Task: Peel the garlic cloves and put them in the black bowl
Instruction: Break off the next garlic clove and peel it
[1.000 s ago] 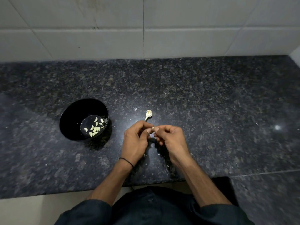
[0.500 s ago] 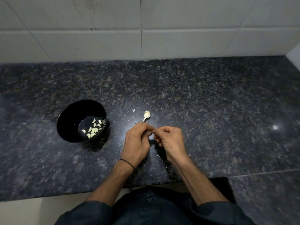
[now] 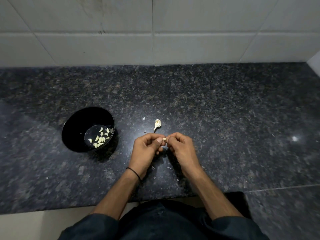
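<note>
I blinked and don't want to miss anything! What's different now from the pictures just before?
Almost nothing. The left hand and right hand pinch the same garlic clove between their fingertips as before, barely shifting; nothing was picked up or let go. The black bowl with its peeled cloves and the garlic piece on the counter stayed put.

Two bare forearms reach forward out of dark sleeves and angle inward, so that the hands meet knuckle to knuckle in the middle of the view. The left hand has its fingers curled under and its thumb pressed against a small garlic clove. The right hand, also curled with its back turned up, pinches the same clove from the other side. A thin black band circles the left wrist.
</note>
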